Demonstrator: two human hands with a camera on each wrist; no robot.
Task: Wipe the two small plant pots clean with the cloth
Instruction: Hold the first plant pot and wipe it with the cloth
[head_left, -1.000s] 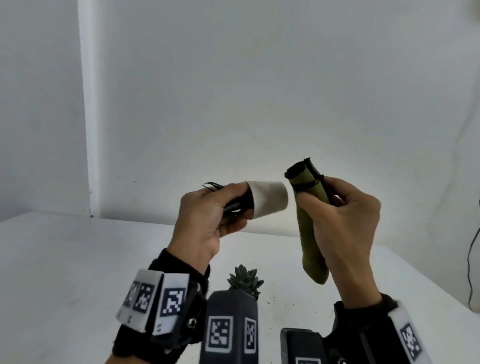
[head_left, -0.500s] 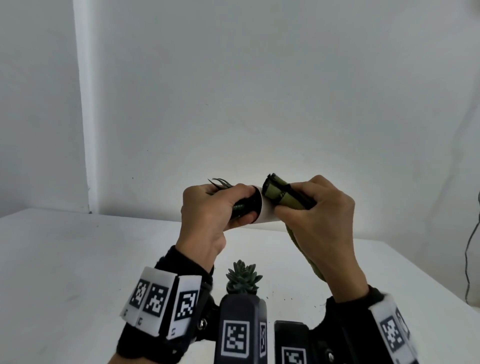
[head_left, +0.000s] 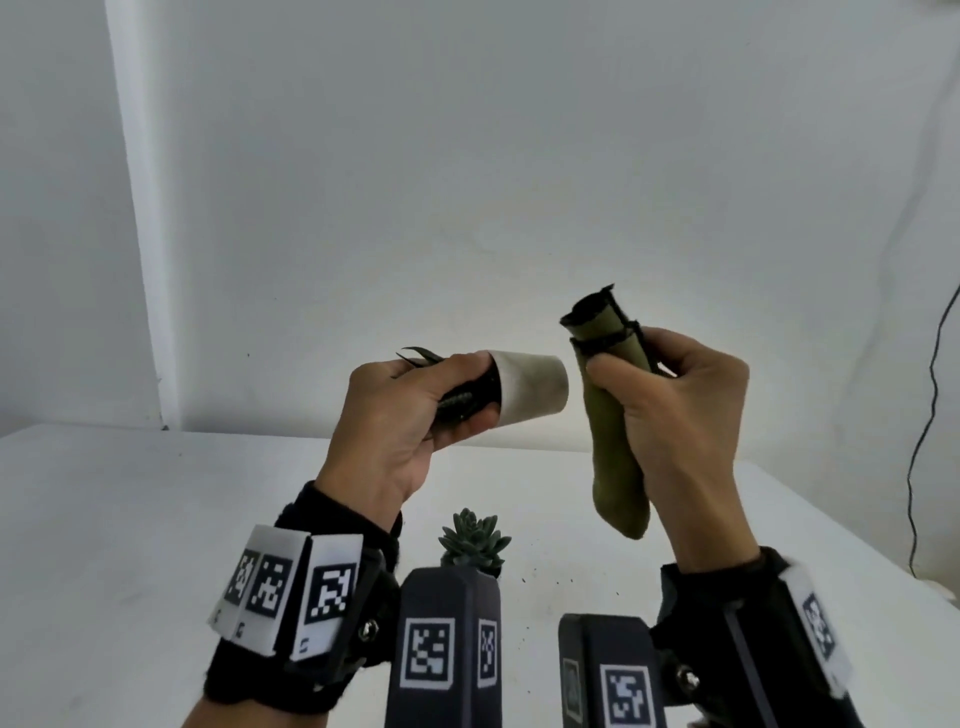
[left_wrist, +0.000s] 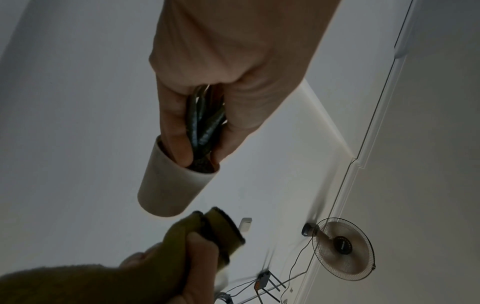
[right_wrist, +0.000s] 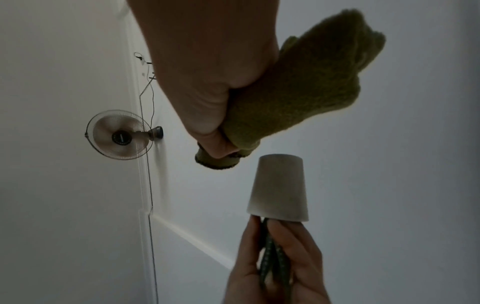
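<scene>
While the left hand (head_left: 410, 415) grips the pot (head_left: 530, 387) by its plant, base turned sideways in mid-air, the right hand (head_left: 680, 415) clutches the cloth (head_left: 613, 436) just beside that base, not touching. Wiping looks underway; the succulent (head_left: 474, 538) below the pot probably waits.

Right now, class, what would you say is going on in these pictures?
A person is cleaning small plant pots. The left hand holds a small pale pot on its side in the air, gripping it at the rim with the plant's dark leaves between the fingers. The right hand grips a folded green cloth just beside the pot's base, not touching it. A second plant, a green succulent, stands on the white table below, its pot mostly hidden.
</scene>
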